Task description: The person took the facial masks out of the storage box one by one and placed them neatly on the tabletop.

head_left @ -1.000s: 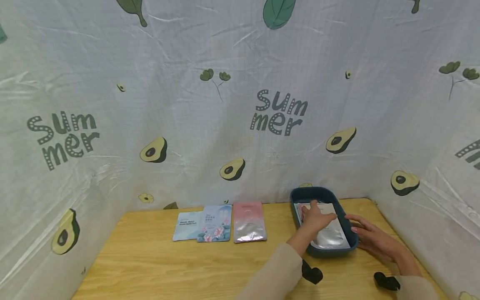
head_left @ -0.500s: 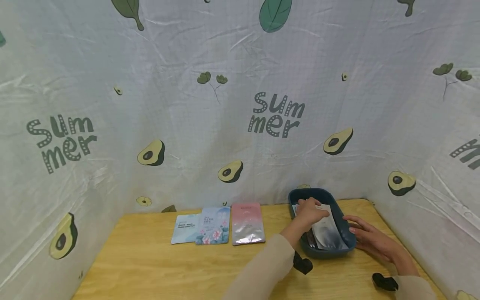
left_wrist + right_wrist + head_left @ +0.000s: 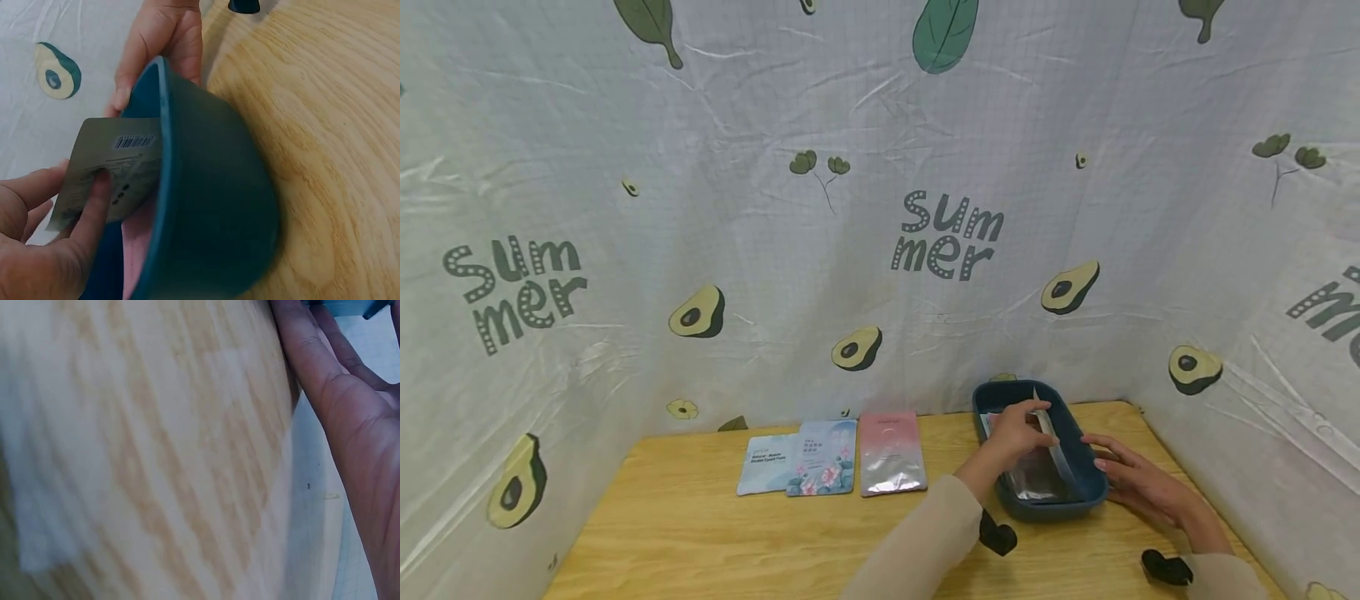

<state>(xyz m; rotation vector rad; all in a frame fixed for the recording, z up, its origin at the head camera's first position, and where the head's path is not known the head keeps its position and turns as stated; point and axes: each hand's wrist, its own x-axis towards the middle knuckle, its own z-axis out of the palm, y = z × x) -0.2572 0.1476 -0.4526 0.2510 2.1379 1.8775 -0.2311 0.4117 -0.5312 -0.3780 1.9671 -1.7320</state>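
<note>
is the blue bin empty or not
Not empty: the head view shows a dark packet in the blue bin, and the left hand pinches another packet.

Flat barcoded packet (image 3: 130,161), steeply tilted, partly inside a blue bin (image 3: 215,194)

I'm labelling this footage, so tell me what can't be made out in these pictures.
Left wrist: small print on the held packet, blurred.
Head: part of the dark packet, behind the left hand.
Head: lettering on the pink packet, too small to read.
Right wrist: most of the blue bin, cut off by the top edge.
</note>
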